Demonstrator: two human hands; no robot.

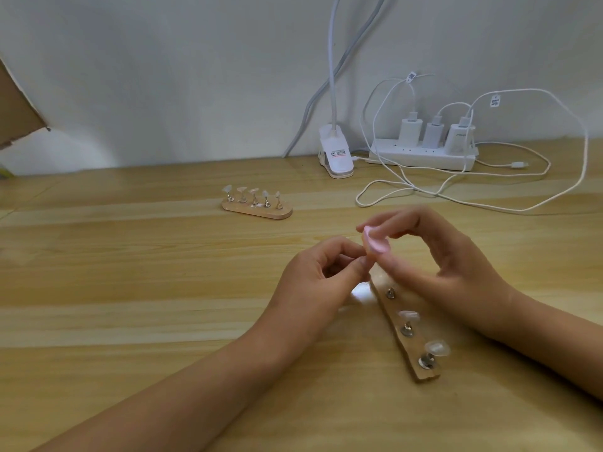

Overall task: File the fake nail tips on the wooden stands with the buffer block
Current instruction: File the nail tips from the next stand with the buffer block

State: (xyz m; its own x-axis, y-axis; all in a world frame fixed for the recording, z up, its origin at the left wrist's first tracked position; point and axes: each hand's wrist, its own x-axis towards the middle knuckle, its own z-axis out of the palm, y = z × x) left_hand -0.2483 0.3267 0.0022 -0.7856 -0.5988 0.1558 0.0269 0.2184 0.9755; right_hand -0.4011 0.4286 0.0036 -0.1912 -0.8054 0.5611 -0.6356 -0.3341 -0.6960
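My right hand (447,256) pinches a small pink buffer block (375,241) between thumb and fingers above the table. My left hand (323,275) pinches something small right under the block; its fingers hide what it is. Below both hands a wooden stand (403,327) lies at a slant, with two clear nail tips (408,315) on metal pegs and one bare peg (390,292) near its top. A second wooden stand (257,211) with several nail tips sits farther back, left of centre.
A white clip lamp (336,158) stands at the back by the wall. Right of it lies a white power strip (424,156) with three chargers, and white cables (456,194) loop over the table. A cardboard flap (16,109) juts in at the far left.
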